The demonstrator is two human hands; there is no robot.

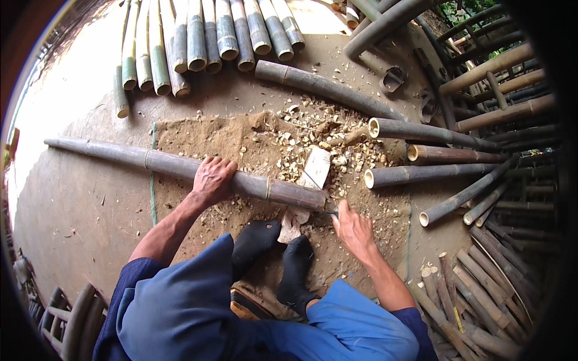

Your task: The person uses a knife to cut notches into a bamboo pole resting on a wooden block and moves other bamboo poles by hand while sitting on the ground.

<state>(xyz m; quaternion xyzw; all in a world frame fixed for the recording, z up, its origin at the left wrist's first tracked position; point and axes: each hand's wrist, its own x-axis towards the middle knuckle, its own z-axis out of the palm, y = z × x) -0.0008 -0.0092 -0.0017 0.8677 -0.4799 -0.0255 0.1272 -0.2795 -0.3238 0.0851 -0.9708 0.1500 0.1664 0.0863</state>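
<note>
Bamboo pole [174, 163] gripped by left hand [212, 178]; right hand [352, 227] clenches a tool among chips [313, 135], wooden block [315, 168] beneath.

No packages, labels, signs or screens anywhere (only bare, unmarked surfaces).

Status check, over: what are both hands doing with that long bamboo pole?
Left hand clamped over long bamboo pole. Right hand shut on a tool handle at the pole's cut end, tool mostly hidden. Wood chips behind.

Bare ground [78, 198] left open — cut poles [433, 174] crowd right, seemingly.
</note>
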